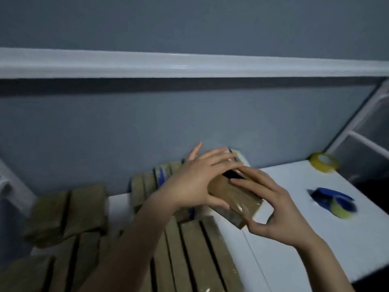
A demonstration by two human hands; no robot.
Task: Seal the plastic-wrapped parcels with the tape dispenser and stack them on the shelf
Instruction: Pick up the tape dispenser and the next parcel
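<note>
A brown plastic-wrapped parcel (235, 197) is held tilted above the white shelf top (294, 228). My left hand (193, 182) lies over its upper left side, fingers spread and thumb under its edge. My right hand (271, 209) holds its lower right end, with the fingers on top and the thumb at the end. A blue tape dispenser (332, 201) with a yellowish roll lies on the shelf top to the right, apart from both hands.
Several brown parcels stand on edge in a row (195, 249) below my hands, with more piled at the left (69, 213) and against the wall (151, 182). A loose yellow tape roll (323, 162) sits at the back right, beside a white shelf frame (357, 135).
</note>
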